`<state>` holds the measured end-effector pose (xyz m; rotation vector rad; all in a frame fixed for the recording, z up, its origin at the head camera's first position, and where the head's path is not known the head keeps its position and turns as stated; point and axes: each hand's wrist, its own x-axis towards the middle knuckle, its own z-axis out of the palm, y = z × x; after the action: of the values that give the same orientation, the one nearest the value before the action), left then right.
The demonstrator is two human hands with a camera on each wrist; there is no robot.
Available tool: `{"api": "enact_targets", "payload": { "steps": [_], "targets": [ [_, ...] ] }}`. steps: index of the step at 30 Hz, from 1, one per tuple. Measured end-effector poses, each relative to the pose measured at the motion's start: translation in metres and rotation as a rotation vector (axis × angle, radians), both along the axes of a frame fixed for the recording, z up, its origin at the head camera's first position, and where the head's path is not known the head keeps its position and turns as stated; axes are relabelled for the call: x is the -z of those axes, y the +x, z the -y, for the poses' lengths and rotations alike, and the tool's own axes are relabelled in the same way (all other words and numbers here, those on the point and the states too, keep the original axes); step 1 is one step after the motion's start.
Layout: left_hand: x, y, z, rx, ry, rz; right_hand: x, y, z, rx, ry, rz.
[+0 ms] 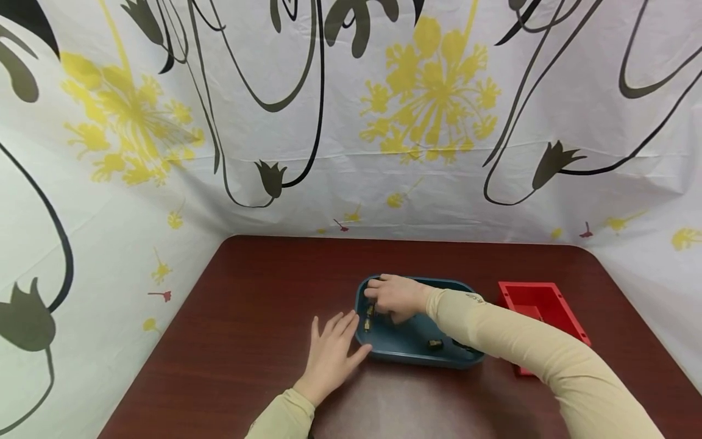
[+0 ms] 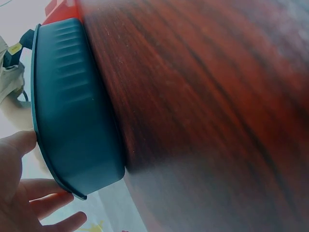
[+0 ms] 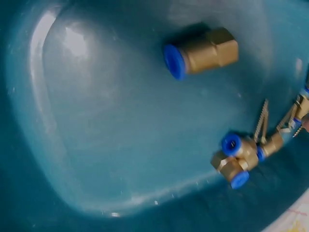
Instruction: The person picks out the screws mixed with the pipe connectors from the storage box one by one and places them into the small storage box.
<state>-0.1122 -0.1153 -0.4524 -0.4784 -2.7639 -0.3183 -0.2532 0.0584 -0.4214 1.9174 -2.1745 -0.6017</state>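
A blue tray [image 1: 406, 353] sits mid-table. My right hand [image 1: 379, 300] reaches into its left end with fingers curled down over small brass fittings [image 1: 367, 318]; what it holds, if anything, is hidden. In the right wrist view the tray floor [image 3: 120, 121] carries a straight brass fitting with a blue end [image 3: 203, 52], a brass tee fitting [image 3: 236, 159] and thin screws [image 3: 263, 123]. My left hand [image 1: 340, 332] lies flat on the table, fingers spread, against the tray's front left corner. The left wrist view shows its fingers [image 2: 43, 200] beside the tray's outer wall [image 2: 72, 111].
A red open bin [image 1: 540, 302] stands just right of the tray, partly behind my right sleeve. Small dark parts [image 1: 435, 344] lie in the tray's front right. The dark wood table [image 1: 236, 317] is ringed by a flowered white curtain [image 1: 351, 122] at back and sides.
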Motion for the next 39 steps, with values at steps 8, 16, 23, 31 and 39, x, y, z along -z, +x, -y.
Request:
{"api": "enact_targets", "payload": {
  "steps": [8, 16, 23, 31, 39],
  "targets": [
    [-0.001, 0.0, -0.001, -0.005, 0.01, 0.003, -0.034, -0.006, -0.02, 0.033, -0.116, 0.101],
    [-0.003, 0.001, -0.001, -0.007, 0.017, 0.017, -0.062, -0.009, -0.053, 0.066, -0.21, 0.141],
    [-0.001, 0.001, 0.0, -0.003, 0.016, 0.009, -0.076, -0.008, -0.095, 0.129, -0.255, 0.159],
    [-0.001, 0.002, 0.0, -0.008, 0.014, 0.014, -0.079, -0.007, -0.146, 0.222, -0.354, 0.15],
    [-0.001, 0.002, -0.002, -0.003, 0.019, 0.021, -0.075, 0.002, -0.194, 0.423, -0.391, 0.16]
  ]
}}
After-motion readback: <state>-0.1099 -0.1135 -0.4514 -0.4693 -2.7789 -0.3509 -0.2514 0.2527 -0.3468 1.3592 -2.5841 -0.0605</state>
